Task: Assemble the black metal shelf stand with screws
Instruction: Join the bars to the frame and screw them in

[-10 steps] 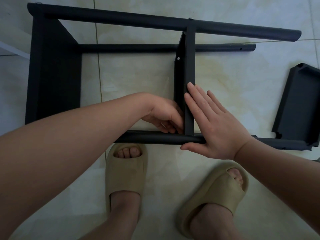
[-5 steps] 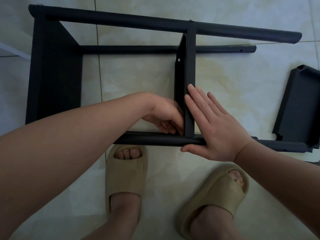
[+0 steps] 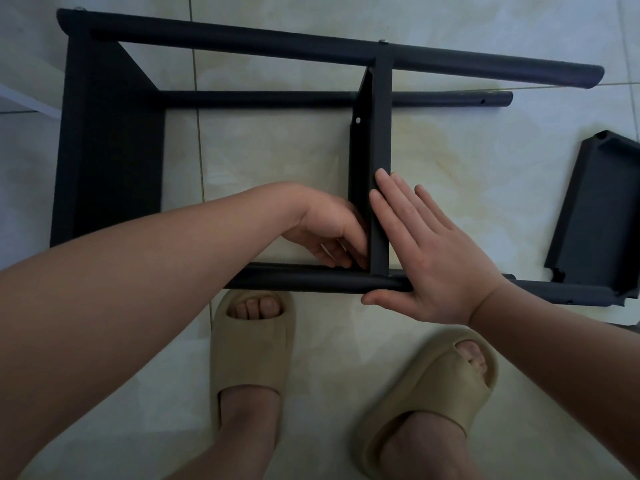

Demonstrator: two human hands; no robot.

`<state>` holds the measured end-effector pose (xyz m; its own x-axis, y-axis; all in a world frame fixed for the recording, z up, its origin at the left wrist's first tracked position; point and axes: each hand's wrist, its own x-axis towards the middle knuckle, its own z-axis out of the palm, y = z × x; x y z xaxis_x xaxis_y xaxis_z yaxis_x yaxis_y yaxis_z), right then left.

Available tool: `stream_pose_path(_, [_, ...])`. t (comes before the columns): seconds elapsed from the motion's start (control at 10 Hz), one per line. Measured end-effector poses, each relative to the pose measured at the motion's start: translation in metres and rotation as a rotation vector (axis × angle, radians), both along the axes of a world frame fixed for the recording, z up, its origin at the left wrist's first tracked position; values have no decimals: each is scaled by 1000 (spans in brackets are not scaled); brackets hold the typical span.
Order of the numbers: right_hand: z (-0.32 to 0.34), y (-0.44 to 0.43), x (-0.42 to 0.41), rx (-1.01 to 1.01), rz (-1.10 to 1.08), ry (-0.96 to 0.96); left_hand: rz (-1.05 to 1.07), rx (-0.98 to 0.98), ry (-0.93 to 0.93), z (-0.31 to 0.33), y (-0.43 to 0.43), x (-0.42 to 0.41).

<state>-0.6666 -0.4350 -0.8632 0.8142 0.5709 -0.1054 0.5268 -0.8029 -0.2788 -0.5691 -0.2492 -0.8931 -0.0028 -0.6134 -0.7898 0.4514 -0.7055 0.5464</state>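
Shelf stand lies sideways on the floor, with its middle shelf panel between the grips: right grip spread flat against the panel and near pole, left grip curled at the inner corner with its contents hidden; advise bracing the panel square so the screw holes align.

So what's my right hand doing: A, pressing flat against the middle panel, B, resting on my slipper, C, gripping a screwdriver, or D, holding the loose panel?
A: the right hand lies flat, fingers straight, against the middle panel where it meets the near tube.
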Motion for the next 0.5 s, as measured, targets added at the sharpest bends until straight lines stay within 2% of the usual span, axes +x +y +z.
stream_pose_path(0.5, [0, 0, 0, -1, 1, -3, -16, -15, 21, 0, 1, 0])
